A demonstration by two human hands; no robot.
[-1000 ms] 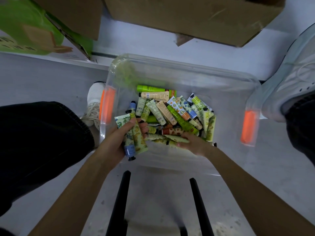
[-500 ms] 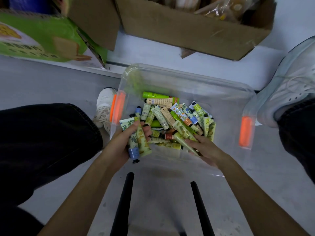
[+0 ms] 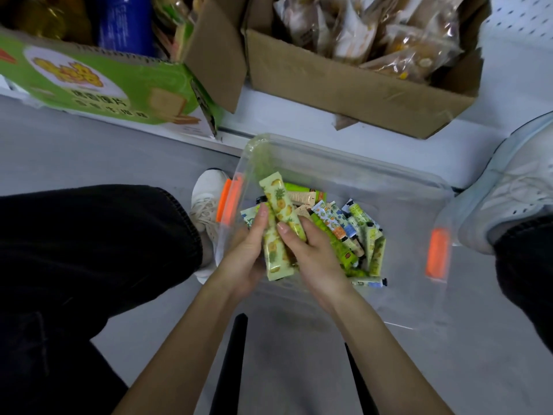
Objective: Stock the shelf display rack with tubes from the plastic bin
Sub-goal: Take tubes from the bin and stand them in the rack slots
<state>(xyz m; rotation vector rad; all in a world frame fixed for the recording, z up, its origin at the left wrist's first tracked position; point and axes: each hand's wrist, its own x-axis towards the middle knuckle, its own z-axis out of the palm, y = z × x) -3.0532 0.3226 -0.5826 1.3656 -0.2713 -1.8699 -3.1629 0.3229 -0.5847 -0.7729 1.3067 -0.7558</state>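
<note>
**Head view, looking down.** A clear plastic bin (image 3: 344,164) stands on the grey floor (image 3: 89,145) in front of the white base of a shelf (image 3: 287,121). Both hands meet over the bin's near-left part.

- **Left hand:** the left hand (image 3: 244,259) is curled round the lower pineapple tube (image 3: 276,259), whose flat crimped end points toward the viewer. Whether it holds more tubes behind this one cannot be told.
- **Right hand:** the right hand (image 3: 314,259) pinches the upper pineapple tube (image 3: 281,205) between thumb and fingers. This tube tilts up and away and overlaps the lower one.
- **Bin contents:** the loose tubes (image 3: 344,226), green, blue and cream, lie heaped in the bin to the right of the hands. 1 blue-and-white tube (image 3: 369,283) lies at the heap's near edge.
- **Bin ends:** 2 orange latches mark them, the left latch (image 3: 229,200) and the right latch (image 3: 437,253).

**Change from 0.5 s ago.** The right hand was then low in the heap with its fingers on a tube. It has since risen and crossed to the left hand, bringing a tube with it. The left hand, which then held 2 tubes by the bin's left wall, has stayed near the same place. The camera has tilted upward, so the cardboard box (image 3: 344,94) of wrapped packets and the green carton (image 3: 98,82) on the shelf show more fully.

**Surroundings.** 1 white shoe (image 3: 206,205) sits beside the left latch, below a black trouser leg (image 3: 89,250). A pale shoe (image 3: 514,187) is at the right, and 2 black bars (image 3: 230,363) run to the bottom edge.
</note>
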